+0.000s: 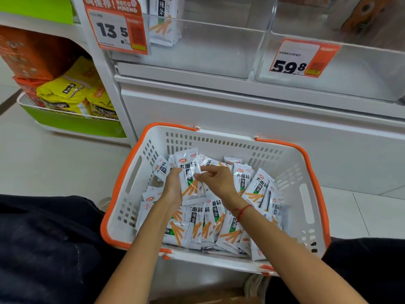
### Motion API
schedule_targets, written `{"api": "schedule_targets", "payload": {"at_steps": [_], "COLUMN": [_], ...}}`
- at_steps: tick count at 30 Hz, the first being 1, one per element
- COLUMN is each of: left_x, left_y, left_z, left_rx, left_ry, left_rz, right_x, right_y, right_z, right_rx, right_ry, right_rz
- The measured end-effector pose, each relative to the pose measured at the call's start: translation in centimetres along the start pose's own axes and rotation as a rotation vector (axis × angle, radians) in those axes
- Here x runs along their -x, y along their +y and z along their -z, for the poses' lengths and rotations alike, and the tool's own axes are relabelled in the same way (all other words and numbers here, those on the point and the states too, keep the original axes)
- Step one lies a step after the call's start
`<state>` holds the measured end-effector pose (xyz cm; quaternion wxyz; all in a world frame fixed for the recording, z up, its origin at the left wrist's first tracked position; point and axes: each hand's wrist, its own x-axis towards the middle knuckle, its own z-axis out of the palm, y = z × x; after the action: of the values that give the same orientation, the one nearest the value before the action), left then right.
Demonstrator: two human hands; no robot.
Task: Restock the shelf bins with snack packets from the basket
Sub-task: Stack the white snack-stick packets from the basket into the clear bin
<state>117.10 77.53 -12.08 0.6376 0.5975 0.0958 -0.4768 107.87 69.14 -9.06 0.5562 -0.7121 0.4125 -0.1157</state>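
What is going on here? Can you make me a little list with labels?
place: shop floor in front of a white shelf
basket: white with orange handles, holds many snack packets
left hand: holds an upright stack of packets
right hand: pinches the stack's right edge
left clear bin: a few of the same packets at its back
right clear bin: tag reads 59.8

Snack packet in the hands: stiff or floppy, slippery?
The snack packet is a thin, flat film pouch, so probably floppy and light. Its glossy surface suggests some slip. The left hand grips its edge; the right hand pinches it.
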Motion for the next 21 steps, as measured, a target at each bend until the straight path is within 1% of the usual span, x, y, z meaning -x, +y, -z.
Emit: {"api": "schedule_targets", "payload": {"at_steps": [1,3,5,7,8,9,10,11,12,13,14,17,19,21], "left_x": [0.4,0.8,0.9,0.9,0.9,0.8,0.6,0.5,0.4,0.4,0.4,0.6,0.5,0.2], "left_y": [0.0,0.0,0.1,0.8,1.2,1.6,2.0,2.3,2.7,2.9,3.1,3.1,2.9,2.6], "left_z": [-0.1,0.0,0.4,0.9,1.2,1.7,2.3,2.7,3.2,3.5,3.7,3.6,3.6,3.7], "left_rx": [0.017,0.005,-0.032,-0.038,-0.034,-0.018,-0.001,0.025,0.041,0.051,0.049,0.042,0.039,0.031], "left_ry": [-0.040,-0.069,-0.088,-0.058,-0.028,-0.002,0.011,0.011,0.008,0.005,0.001,-0.012,0.006,0.024], "left_rz": [-0.003,-0.026,-0.064,-0.104,-0.119,-0.129,-0.137,-0.146,-0.160,-0.175,-0.189,-0.201,-0.179,-0.149], "right_x": [0.1,0.0,-0.2,-0.4,-0.7,-1.0,-1.1,-0.8,-0.4,0.1,0.8,2.0,1.5,0.2], "right_y": [-0.1,-0.2,-0.2,0.3,0.8,1.6,2.4,3.1,3.8,4.4,4.7,5.2,5.3,5.0], "right_z": [-0.2,-0.4,-0.3,0.0,0.2,0.5,0.7,0.7,0.4,-0.1,-0.8,-2.4,-2.6,-1.7], "right_rx": [-0.006,-0.014,-0.047,-0.062,0.026,0.193,0.396,0.588,0.740,0.837,0.883,0.891,0.805,0.638], "right_ry": [0.025,0.043,0.007,0.015,0.027,-0.013,-0.122,-0.272,-0.395,-0.455,-0.446,-0.316,-0.321,-0.352], "right_rz": [0.028,0.072,0.094,0.070,0.048,0.018,-0.026,-0.080,-0.127,-0.142,-0.137,-0.059,-0.080,-0.141]}}
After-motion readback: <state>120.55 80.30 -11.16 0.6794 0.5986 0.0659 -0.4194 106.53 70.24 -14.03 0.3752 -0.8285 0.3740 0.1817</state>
